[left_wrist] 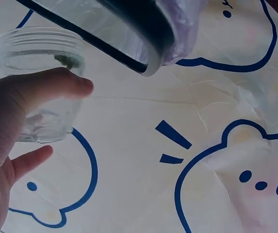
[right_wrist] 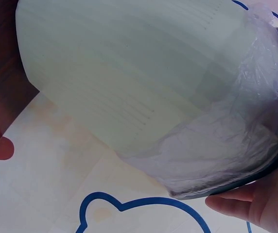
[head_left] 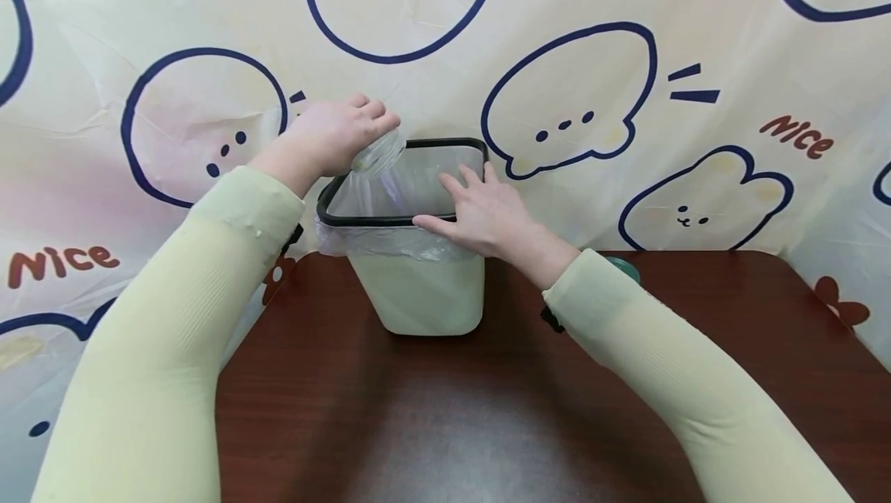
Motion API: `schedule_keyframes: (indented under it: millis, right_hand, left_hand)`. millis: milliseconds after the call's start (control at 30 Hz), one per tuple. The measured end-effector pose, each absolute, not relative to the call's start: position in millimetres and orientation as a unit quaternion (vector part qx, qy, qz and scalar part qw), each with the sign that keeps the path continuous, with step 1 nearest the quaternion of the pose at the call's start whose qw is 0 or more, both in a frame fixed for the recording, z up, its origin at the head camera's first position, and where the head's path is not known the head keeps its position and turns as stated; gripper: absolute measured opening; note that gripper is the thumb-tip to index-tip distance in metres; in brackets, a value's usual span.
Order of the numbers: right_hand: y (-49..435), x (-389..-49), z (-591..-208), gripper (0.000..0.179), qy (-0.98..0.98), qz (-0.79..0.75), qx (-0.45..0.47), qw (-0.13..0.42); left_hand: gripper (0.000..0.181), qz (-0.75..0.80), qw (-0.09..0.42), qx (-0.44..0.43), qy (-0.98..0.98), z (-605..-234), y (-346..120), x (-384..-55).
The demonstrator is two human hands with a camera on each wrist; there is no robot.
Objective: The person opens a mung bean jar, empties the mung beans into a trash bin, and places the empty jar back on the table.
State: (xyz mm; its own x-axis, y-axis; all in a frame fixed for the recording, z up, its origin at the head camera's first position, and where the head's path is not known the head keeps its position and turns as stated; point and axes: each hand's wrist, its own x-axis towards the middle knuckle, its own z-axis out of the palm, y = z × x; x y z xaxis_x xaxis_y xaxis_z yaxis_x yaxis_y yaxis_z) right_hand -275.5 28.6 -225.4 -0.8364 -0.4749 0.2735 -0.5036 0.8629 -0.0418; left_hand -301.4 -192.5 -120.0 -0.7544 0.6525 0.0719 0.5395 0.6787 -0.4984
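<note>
My left hand (head_left: 339, 133) grips a clear ridged jar (head_left: 380, 153) from above, tilted with its mouth over the bin opening. The left wrist view shows a small dark green bit (left_wrist: 67, 61) inside the jar, near its threaded neck. Below stands a pale green waste bin (head_left: 425, 294) with a black rim (head_left: 369, 221). A thin, translucent purplish liner (head_left: 425, 242) is folded over that rim. On the bin's right side my right hand (head_left: 487, 215) rests at the rim, fingers spread and fairly straight, thumb along the front edge.
The bin stands on a dark reddish-brown table (head_left: 445, 418) near its back edge. A green round object (head_left: 624, 266), partly hidden by my right sleeve, lies to the right. Behind hangs a cream cloth (head_left: 431, 93) printed with cartoon outlines.
</note>
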Motion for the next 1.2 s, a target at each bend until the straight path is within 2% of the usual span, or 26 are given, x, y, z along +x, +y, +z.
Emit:
schedule_keyframes:
  millis: [233, 567, 700, 767, 967, 1200]
  right_hand:
    - [27.6, -275.3, -227.1, 0.086, -0.955, 0.057, 0.259, 0.133]
    - [28.3, -275.7, -224.8, 0.086, -0.955, 0.057, 0.258, 0.132]
    - [28.6, -276.3, -225.1, 0.086, -0.956, 0.059, 0.256, 0.127]
    - [28.8, -276.4, -225.4, 0.086, -0.956, 0.061, 0.256, 0.127]
    - [30.1, -277.0, -226.0, 0.087, -0.956, 0.057, 0.257, 0.129]
    - [30.2, -277.1, -226.7, 0.086, -0.958, 0.057, 0.250, 0.127]
  left_hand:
    - [0.059, 0.235, 0.185, -0.354, -0.886, -114.2, -195.1, -298.6]
    - [0.060, 0.261, 0.179, -0.365, -0.875, -116.9, -194.4, -299.8]
    - [0.061, 0.242, 0.230, -0.378, -0.863, -112.2, -192.7, -299.3]
    - [0.061, 0.244, 0.240, -0.377, -0.861, -110.2, -190.2, -298.6]
    - [0.058, 0.274, 0.182, -0.362, -0.872, -114.8, -184.1, -300.1]
    - [0.058, 0.283, 0.184, -0.368, -0.867, -121.4, -188.5, -303.2]
